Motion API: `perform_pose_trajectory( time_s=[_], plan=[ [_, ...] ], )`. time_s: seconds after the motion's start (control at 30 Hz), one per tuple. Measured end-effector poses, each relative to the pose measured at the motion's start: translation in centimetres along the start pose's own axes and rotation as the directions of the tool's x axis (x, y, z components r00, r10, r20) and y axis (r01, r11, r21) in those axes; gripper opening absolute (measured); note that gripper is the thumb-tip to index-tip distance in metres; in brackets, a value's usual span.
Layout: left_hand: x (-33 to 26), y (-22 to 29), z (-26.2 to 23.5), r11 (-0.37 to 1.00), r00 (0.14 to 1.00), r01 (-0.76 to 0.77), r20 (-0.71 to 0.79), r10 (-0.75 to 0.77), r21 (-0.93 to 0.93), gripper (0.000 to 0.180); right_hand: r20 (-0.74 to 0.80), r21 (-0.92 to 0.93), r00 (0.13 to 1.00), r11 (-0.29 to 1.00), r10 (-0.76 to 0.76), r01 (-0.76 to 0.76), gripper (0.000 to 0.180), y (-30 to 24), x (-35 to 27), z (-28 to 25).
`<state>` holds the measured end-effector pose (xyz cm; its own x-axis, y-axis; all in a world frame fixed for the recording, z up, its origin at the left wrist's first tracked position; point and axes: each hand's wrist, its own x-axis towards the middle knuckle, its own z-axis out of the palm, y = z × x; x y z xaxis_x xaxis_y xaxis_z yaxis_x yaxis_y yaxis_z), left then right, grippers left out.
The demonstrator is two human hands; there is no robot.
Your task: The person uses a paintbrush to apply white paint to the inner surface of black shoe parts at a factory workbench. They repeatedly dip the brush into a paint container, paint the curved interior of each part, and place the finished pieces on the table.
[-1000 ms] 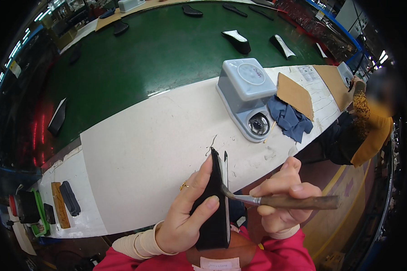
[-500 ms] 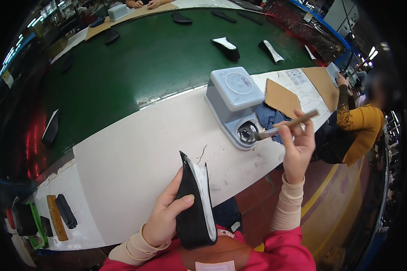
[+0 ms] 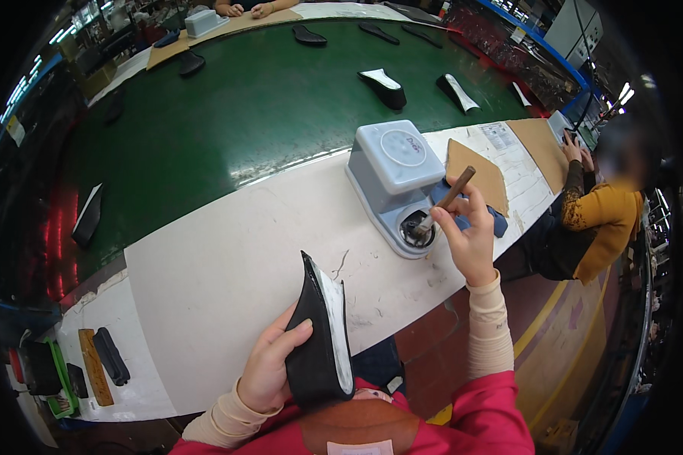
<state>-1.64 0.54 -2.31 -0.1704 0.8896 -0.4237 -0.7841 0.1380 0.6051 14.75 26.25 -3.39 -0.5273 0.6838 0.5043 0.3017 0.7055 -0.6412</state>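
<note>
1. Head view, step in hand: seemingly loading the brush (image 3: 455, 189), pinching its wooden handle narrowly between thumb and fingers of the right hand (image 3: 474, 243) and holding the bristles at the dark round cup (image 3: 410, 229) on the front of the pale blue dispenser (image 3: 398, 163); not being able to tell the depth of the bristles or the cup's contents.

2. Meanwhile gripping the black wedge (image 3: 317, 356) firmly in the left hand (image 3: 265, 368), pressing the thumb on its black side, keeping it tilted close to the body, near the edge of the white sheet (image 3: 228, 280), and turning its pale face rightward.

3. Probably calling next for lifting the bristles over the cup's rim without dripping, bringing them across to the wedge, and steadying that pale face for brushing.

4. Around: seeing a tan cardboard piece (image 3: 487, 178) and a blue cloth (image 3: 498, 223) just beside the right hand, possibly crowding the wrist; also facing the dispenser's tall body behind the cup, likely limiting any reach from the far side.

5. Farther off: noticing similar wedges (image 3: 385, 89) on the green surface (image 3: 243, 114), a wooden strip (image 3: 96, 368) at far left, and a co-worker (image 3: 603, 227) in orange at right.
</note>
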Motion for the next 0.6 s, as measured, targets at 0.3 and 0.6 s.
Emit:
perform_pose_trajectory(
  time_s=[0.3,0.6],
  plan=[
    [-0.1,-0.5,0.7,0.99,0.988,-0.144,-0.053,0.144,0.003,0.048,0.336,0.719,0.875,0.504,0.35,-0.478,0.043,-1.7,-1.5,-0.9],
    [-1.4,-0.3,2.0,0.987,0.969,-0.16,0.194,0.154,0.016,0.05,0.274,0.838,0.94,0.429,0.204,-0.338,0.048,-10.3,-3.9,-0.9]
  ],
)
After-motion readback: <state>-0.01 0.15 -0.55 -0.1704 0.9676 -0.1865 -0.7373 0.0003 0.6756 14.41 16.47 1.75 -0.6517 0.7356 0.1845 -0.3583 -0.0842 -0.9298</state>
